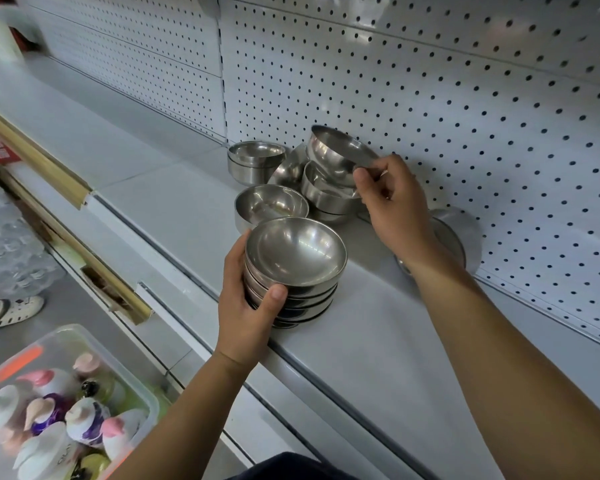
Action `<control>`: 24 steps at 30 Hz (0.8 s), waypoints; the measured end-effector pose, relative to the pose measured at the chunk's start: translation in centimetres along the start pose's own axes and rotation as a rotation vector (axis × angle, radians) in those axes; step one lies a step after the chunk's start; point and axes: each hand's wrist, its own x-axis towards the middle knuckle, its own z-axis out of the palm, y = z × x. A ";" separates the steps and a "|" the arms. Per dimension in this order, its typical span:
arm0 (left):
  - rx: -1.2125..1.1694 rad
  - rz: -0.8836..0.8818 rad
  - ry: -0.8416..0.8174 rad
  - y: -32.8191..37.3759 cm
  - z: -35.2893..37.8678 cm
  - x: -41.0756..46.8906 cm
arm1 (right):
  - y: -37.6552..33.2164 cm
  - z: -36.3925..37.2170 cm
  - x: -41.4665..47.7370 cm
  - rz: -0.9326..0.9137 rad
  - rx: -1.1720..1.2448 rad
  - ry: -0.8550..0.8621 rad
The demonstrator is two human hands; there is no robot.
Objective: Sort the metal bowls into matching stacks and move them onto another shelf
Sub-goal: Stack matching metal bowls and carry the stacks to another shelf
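A stack of several wide, shallow metal bowls [293, 268] stands near the front of the white shelf [378, 341]; my left hand [248, 306] grips its side, thumb across the rims. My right hand [392, 199] pinches the rim of one tilted metal bowl [336, 152], held in the air above a stack of deeper bowls [326, 197]. A single bowl [271, 204] sits just behind the front stack. Two nested bowls [255, 161] stand at the back left. One bowl [290, 169] leans on its side between them.
A round metal item [454, 233] lies against the pegboard back wall [465, 116], behind my right forearm. Below left, a clear plastic bin [84, 344] holds bottles. A person's sandalled foot [11, 311] is on the floor. Wooden-edged lower shelves [66, 192] jut out at left.
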 end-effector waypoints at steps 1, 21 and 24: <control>-0.004 -0.001 -0.003 0.1 0.0 0.0 | -0.6 -0.4 -0.9 -0.007 0.024 -0.012; -0.065 -0.038 -0.220 1.0 -2.4 1.0 | -3.8 -0.2 -11.7 -0.073 0.054 -0.193; -0.079 -0.046 -0.241 1.0 -2.7 1.0 | -3.9 0.2 -12.4 -0.064 0.067 -0.165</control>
